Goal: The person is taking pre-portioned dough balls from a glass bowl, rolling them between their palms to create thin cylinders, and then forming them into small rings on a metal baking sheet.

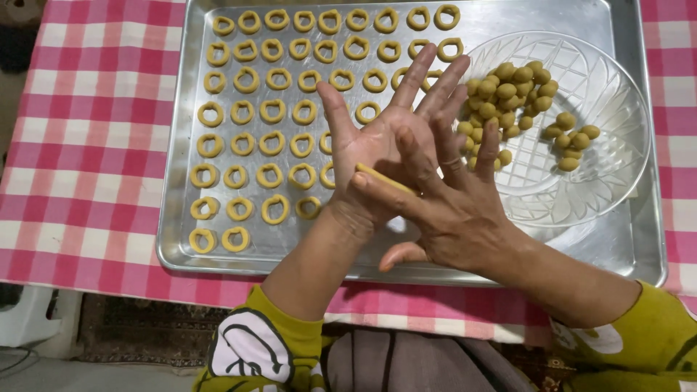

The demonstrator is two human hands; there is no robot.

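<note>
Dough strip point(385, 178) sits pressed between our flat palms, left hand point(377, 145) under with fingers spread, right hand point(454, 207) across on top. Looks soft and light, likely tears easily; we'd roll it mid-length, gently. Dough rings point(247, 145) lie left of the hands, dough balls point(508, 94) beyond the right fingertips.

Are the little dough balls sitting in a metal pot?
No, the dough balls sit on a clear glass plate resting on the metal tray.
</note>
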